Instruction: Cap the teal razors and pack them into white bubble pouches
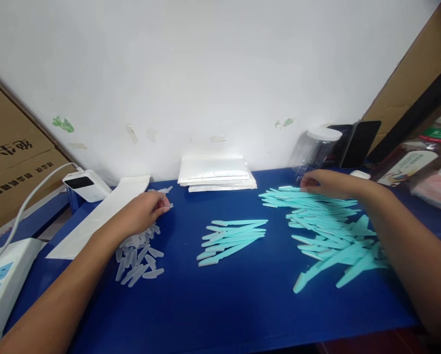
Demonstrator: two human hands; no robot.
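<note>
My left hand (144, 211) rests over a pile of small clear plastic caps (141, 258) on the blue table (223, 305), fingertips pinched on one clear cap. My right hand (325, 184) reaches to the far end of a big loose heap of turquoise plastic sticks (331, 231), fingers curled down onto one stick. Between the hands lies a smaller neat bundle of turquoise sticks (231, 238), untouched.
A stack of white pouches (216, 174) lies against the wall, a long white strip (98, 216) at left beside a power bank (87, 184) and a power strip (2, 280). A clear jar (314, 150), a phone (360, 142) and cardboard boxes (10, 162) stand around.
</note>
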